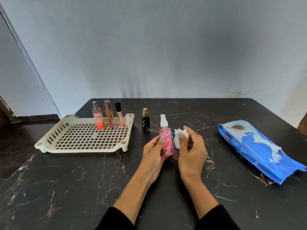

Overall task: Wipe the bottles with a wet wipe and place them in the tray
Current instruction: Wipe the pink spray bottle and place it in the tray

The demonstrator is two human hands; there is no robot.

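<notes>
Both forearms reach forward, close together. The left hand (153, 151) curls its fingers in a grip, thumb up; the right hand (191, 149) pinches, its fingers bent.

Black sleeves (116, 219); blue-painted nails (162, 139).

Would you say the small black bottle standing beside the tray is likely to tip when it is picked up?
Probably somewhat: the black bottle is tall and narrow on a small base, so a sideways nudge could topple it. Its squarish body probably would not roll far. The glossy surface may be slippery.
</notes>
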